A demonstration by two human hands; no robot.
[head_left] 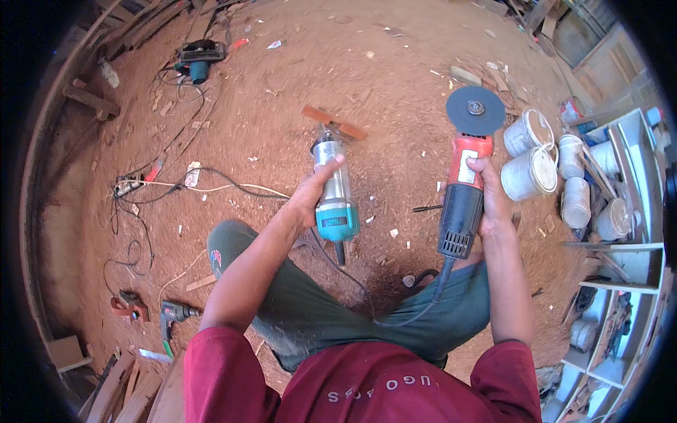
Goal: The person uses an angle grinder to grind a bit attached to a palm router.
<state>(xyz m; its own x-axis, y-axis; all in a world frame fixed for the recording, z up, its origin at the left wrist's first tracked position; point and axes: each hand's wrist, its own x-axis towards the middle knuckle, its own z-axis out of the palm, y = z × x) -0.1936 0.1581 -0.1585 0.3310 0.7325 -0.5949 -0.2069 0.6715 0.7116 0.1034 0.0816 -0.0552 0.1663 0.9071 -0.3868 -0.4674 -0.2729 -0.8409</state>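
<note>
My left hand (310,195) is wrapped round the silver body of a trim router (337,220) with a teal end cap. A flat orange-brown base plate (316,113) sits across its far end, and its cord drops from the near end. In my right hand (493,199) is a red and black angle grinder (459,215), held upright in the picture with a dark grey disc (486,121) at its far end. The grinder's cord runs down over my right leg. Both tools are apart from each other, above the ground between and beyond my knees.
Wood chips cover the brown dirt floor (395,56). To the left are a circular saw (200,62), tangled cords, a power strip (130,185), a planer (130,305) and a drill (176,312). White buckets (529,174) and a shelf (627,286) stand right; boards (113,391) lie near left.
</note>
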